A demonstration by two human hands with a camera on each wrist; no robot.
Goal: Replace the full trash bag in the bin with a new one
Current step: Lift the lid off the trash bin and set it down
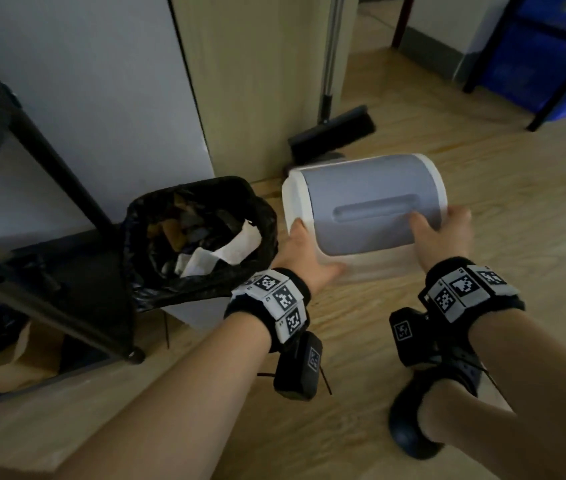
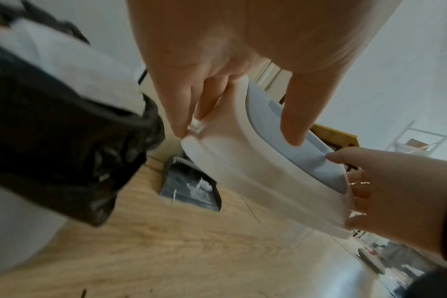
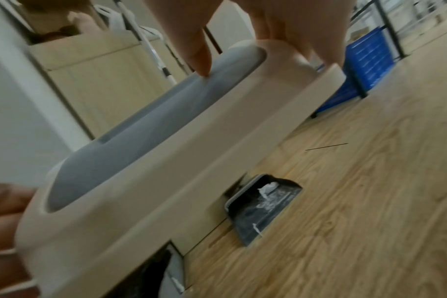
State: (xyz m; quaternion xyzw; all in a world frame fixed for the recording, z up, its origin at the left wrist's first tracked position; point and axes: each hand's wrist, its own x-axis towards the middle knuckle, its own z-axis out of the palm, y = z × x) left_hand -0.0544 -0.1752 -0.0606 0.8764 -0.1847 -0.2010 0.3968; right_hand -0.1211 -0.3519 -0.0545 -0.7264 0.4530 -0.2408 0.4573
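Two hands hold the bin lid (image 1: 368, 202) clear of the wooden floor (image 1: 482, 188), just right of the bin (image 1: 191, 311). Left hand (image 1: 304, 251) grips the lid's left end, thumb on top; right hand (image 1: 442, 233) grips its right end, thumb on the grey flap. Full black trash bag (image 1: 201, 233) sits in the uncovered bin. Dustpan (image 2: 191, 185) lies beyond the lid.
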